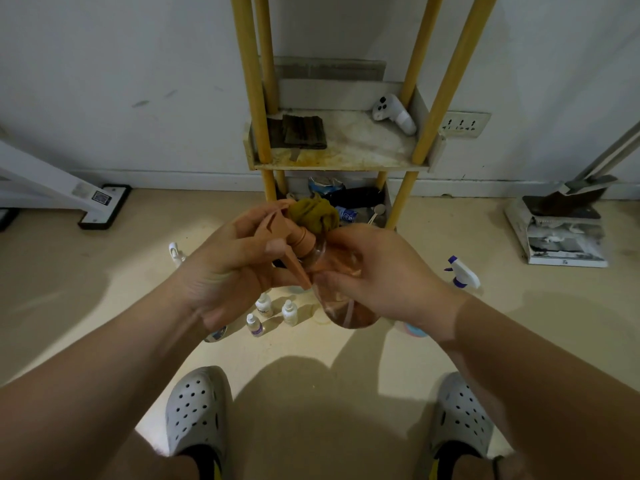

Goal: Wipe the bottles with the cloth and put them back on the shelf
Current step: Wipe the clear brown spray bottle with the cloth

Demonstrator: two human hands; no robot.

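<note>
1. Here, from my head camera, I look down at my two hands held in front of a yellow-legged shelf (346, 161) that stands against a white wall.
2. My left hand (228, 268) is curled around the peach trigger head of a clear spray bottle (346, 315). I judge that this grip steadies the top so the bottle cannot twist.
3. My right hand (384, 275) wraps around the bottle's rounded body, thumb across the front. The bottle is tilted, base toward me, and held in the air above the floor (104, 289).
4. A bunched mustard cloth (313, 214) sits against the bottle's neck, between my hands. I cannot tell which fingers hold it. Wiping looks to be in hand here.
5. Three small dropper bottles (289, 311) stand on the floor below my hands, and a white and purple sprayer (462, 271) lies to the right. They are probably off the shelf while they wait their turn.
6. The middle tier of the shelf holds a dark folded cloth (301, 131) and a white controller (394, 114), with bare space between them.
</note>
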